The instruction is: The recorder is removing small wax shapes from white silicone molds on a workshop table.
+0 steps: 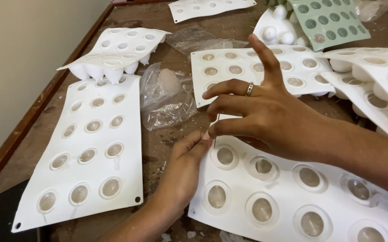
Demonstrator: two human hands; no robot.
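A white silicone mould [236,188] with round filled cavities lies at the near right. My left hand [183,168] rests at its upper left corner, fingertips pressed on the edge. My right hand [257,107], with a ring on one finger, comes in from the right above that corner. Its thumb and finger pinch a thin wick [216,127] that stands upright over the mould's corner. My left fingertips meet the wick's lower end.
Another long white mould [129,112] lies on the left, with an upturned white mould [117,51] above it. A crumpled clear plastic bag [167,96] sits between. More white moulds [243,69] and a green mould [331,20] crowd the back right of the wooden table [158,148].
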